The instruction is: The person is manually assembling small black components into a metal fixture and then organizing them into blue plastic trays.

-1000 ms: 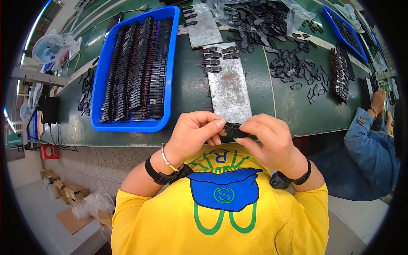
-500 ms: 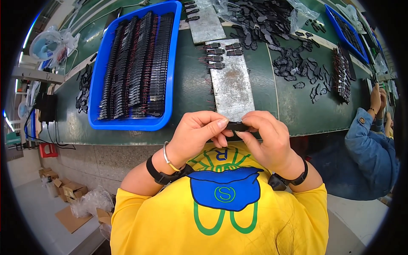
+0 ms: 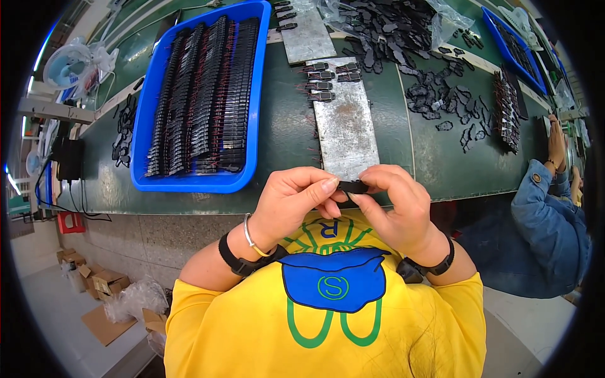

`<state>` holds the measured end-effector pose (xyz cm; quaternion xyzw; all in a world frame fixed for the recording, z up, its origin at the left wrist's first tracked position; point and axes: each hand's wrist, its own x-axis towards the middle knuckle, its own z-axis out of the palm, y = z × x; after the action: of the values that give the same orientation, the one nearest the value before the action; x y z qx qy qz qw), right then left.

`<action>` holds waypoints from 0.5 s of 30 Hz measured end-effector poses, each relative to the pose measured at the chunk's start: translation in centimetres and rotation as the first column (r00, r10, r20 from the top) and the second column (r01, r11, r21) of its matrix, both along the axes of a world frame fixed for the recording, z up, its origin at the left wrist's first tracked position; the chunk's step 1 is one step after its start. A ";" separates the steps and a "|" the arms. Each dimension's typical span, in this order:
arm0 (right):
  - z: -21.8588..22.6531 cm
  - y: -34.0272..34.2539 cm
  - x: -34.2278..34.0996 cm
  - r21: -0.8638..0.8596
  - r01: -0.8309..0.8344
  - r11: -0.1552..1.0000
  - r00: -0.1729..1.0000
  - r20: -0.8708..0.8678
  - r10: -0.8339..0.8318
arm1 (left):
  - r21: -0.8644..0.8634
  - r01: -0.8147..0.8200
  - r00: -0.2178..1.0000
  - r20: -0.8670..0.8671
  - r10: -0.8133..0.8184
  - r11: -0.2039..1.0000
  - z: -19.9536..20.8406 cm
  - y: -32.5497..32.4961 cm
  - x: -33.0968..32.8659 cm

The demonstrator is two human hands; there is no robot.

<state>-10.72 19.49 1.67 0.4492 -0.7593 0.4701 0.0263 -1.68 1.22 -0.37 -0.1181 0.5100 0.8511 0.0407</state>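
Between my two hands, at the near edge of the table, is a small black plastic part [image 3: 353, 186]. My left hand [image 3: 301, 194] pinches its left end between thumb and fingers. The fingertips of my right hand [image 3: 396, 195] grip its right end. Just beyond them a scuffed metal plate [image 3: 346, 132] lies on the green table [image 3: 287, 126]. On the far end of that plate sit several small black parts with thin wires [image 3: 322, 85]. Fingers cover much of the held part, so its details are hidden.
Left stands a blue tray [image 3: 136, 151] packed with rows of black wired parts. Loose black pieces [image 3: 441, 97] spread over the right and far table. A second metal plate [image 3: 310, 44] lies farther back. At the far right is a co-worker's denim sleeve [image 3: 542, 195].
The black part has tilted slightly between my fingers, and both hands have stayed almost in place. The co-worker's hands at the right have shifted a little.
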 end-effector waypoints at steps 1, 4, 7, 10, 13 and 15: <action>-0.1 0.0 0.0 -0.001 0.001 1.000 1.000 -0.014 -0.001 | 0.000 0.001 1.000 0.000 -0.001 1.000 0.0 0.0 0.0; 0.0 -0.1 0.0 -0.005 0.002 1.000 0.998 -0.057 -0.002 | 0.022 0.002 1.000 0.013 -0.002 1.000 0.1 0.0 0.0; 0.0 -0.2 0.0 -0.011 -0.002 1.000 0.993 -0.114 0.001 | 0.011 0.002 1.000 0.007 -0.003 1.000 0.2 0.0 0.1; -0.2 -0.1 0.0 -0.022 -0.004 1.000 0.991 -0.131 0.001 | 0.002 0.003 1.000 0.003 -0.003 1.000 0.3 0.0 0.1; -0.4 -0.2 0.1 -0.027 -0.008 1.000 0.990 -0.144 0.004 | -0.007 0.007 1.000 -0.001 -0.007 1.000 0.5 0.1 0.2; -0.4 -0.2 0.1 -0.030 -0.009 0.999 0.989 -0.150 0.005 | -0.005 -0.014 1.000 -0.003 0.014 1.000 0.7 0.3 0.3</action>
<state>-10.64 19.30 1.22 0.4855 -0.7462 0.4468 0.0888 -1.37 1.53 0.32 -0.1206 0.5114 0.8502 0.0335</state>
